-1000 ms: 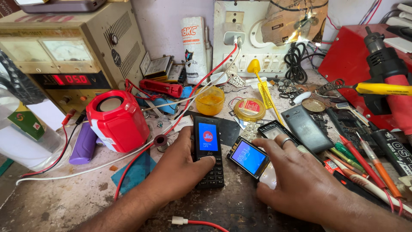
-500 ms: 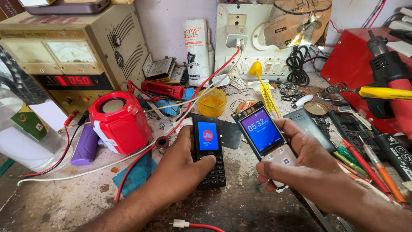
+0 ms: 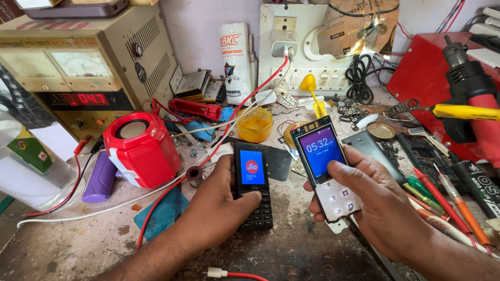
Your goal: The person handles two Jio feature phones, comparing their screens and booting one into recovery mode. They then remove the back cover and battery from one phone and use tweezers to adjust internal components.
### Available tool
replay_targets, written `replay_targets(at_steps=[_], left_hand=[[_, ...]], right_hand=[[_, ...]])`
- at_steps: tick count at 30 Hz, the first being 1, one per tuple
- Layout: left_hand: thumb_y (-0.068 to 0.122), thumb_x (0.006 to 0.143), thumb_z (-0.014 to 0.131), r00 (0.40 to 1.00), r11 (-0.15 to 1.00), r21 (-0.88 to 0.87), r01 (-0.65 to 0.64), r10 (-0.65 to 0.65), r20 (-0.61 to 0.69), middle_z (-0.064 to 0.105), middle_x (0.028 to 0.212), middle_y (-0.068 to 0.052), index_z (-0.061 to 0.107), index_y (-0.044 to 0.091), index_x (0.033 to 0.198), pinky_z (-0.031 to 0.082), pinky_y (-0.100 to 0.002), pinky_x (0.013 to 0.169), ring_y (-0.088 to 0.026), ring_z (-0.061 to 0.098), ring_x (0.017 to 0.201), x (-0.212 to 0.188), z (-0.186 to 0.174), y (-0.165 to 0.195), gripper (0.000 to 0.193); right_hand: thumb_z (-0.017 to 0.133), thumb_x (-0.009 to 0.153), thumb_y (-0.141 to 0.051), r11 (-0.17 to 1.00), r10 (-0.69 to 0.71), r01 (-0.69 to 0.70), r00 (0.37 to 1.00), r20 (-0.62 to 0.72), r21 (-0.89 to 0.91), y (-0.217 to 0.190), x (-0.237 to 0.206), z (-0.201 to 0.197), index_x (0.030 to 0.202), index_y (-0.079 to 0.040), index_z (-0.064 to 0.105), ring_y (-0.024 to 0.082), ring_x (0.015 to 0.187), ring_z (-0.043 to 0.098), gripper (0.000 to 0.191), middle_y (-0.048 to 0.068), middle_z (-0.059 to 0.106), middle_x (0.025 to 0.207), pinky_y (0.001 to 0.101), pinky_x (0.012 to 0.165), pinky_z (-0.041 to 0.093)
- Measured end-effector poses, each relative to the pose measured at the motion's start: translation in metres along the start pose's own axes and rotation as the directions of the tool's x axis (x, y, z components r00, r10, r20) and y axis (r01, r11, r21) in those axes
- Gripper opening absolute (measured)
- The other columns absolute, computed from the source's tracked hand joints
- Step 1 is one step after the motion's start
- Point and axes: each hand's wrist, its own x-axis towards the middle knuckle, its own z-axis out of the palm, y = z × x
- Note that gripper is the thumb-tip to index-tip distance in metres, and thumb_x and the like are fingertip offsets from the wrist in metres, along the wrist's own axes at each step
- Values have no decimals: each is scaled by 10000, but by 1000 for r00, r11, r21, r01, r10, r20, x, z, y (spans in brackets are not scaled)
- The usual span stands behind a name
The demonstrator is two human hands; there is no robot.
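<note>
Head view, left hand: the left hand (image 3: 219, 208) lies on the surface (image 3: 302, 255), its grip closed around a black keypad phone (image 3: 253, 193) that rests flat there, thumb on the keys just below the lit blue screen.
Head view, right hand: the right hand (image 3: 380, 208) holds an opened phone (image 3: 325, 169) raised above the surface, grip closed round its lower half, thumb across the bare white keypad board; its screen is lit.
Step in hand: by my judgement, both handsets are powered on and being checked side by side.
Next move calls for: a steady hold on the opened phone, since its front cover is off, and light thumb pressure on the exposed contacts.
Around: a red speaker (image 3: 141, 148) stands left of the hands; a bench power supply (image 3: 88, 62) sits behind it; screwdrivers (image 3: 442, 203) lie to the right.
</note>
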Motion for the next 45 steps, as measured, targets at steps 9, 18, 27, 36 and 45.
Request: replay_targets(at_steps=[9,18,27,36,45], left_hand=[[38,842,652,1000,1000,18,3,-3,13,710,1144,-131,373,-7,1401,579,-289,822,-133,696,1013,0,-1,0,626],[18,851,641,999,998,-56,-22,25,40,707,1158,-131,369,-18,1398,579,-284,829,-136,689,1013,0,0,-1,612],[20,847,633,999,999,-47,11,-9,42,707,1174,-131,326,13,1470,580,-286,845,-139,694,1036,-2,-1,2,695],[32,847,649,999,1000,-14,23,-22,37,712,1138,-130,352,12,1459,580,-284,808,-137,693,997,-2,-1,4,680],[23,852,653,998,999,-34,-31,32,52,705,1145,-116,346,5,1431,581,-274,818,-124,692,1003,-1,-3,-1,656]], right_hand=[[605,1057,-184,1000,-10,10,1000,-18,15,6,1,1,1357,-26,578,231,760,757,340,151,744,969,385,676,632],[592,953,-182,998,62,-63,994,-86,-14,-3,2,15,1291,-40,604,219,805,752,367,131,747,909,400,727,638],[588,1017,-148,997,52,-53,998,32,57,0,1,5,1401,-21,539,265,883,768,407,175,755,1058,444,767,651],[619,1030,-284,995,98,-98,992,-84,4,3,2,6,1268,-18,567,258,722,769,360,188,749,937,392,612,650],[610,987,-355,986,123,-145,963,-238,-78,-1,3,10,1103,2,634,244,610,734,376,174,735,801,364,529,614]])
